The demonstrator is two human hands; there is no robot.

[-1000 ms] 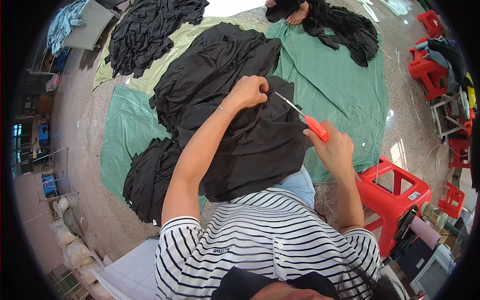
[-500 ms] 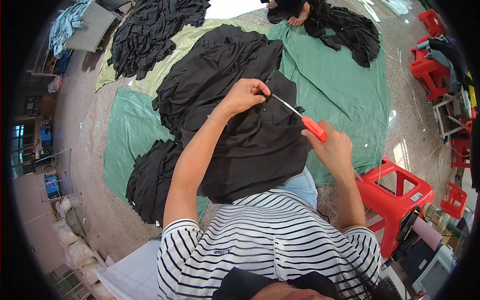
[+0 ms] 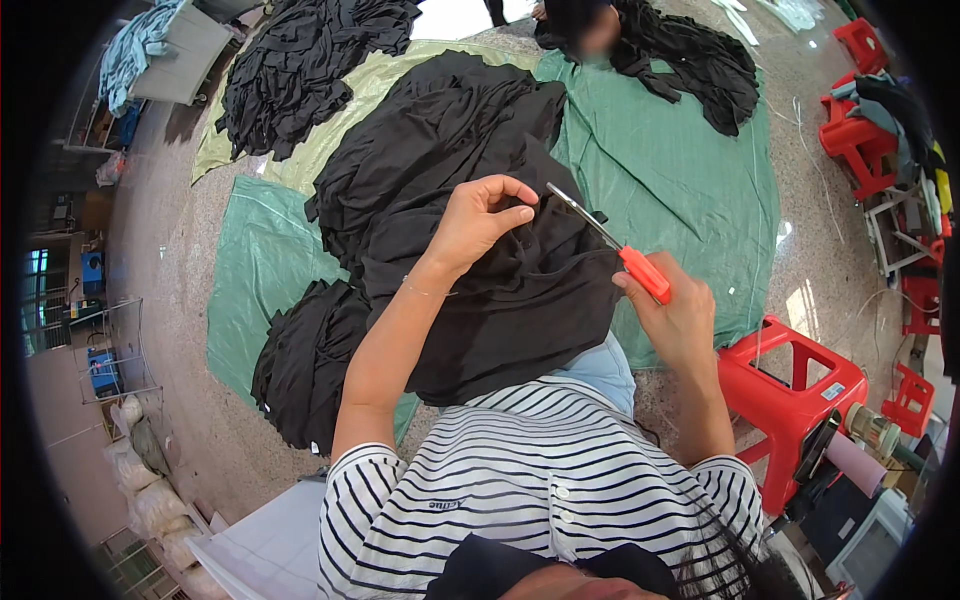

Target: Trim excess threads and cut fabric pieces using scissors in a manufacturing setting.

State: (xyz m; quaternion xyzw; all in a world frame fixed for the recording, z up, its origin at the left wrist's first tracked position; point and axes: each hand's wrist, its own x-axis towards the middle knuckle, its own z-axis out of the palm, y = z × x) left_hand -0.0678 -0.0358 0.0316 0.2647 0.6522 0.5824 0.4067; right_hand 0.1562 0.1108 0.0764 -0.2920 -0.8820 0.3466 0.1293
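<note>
Scissors [image 3: 608, 243] with orange handles sit gripped in the right hand [image 3: 672, 312], blades pointing up-left over the black garment [image 3: 520, 300] draped on the lap. Left hand [image 3: 480, 222] pinches that fabric right by the blade tips. Red plastic stool [image 3: 790, 395] stands nearby on the right.

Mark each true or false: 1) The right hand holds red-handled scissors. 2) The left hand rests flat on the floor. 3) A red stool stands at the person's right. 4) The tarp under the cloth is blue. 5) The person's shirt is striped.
1) True: the right hand holds the scissors.
2) False: the left hand pinches the black cloth on the lap.
3) True: the red stool stands there.
4) False: the tarp is green.
5) True: the shirt has black and white stripes.
</note>
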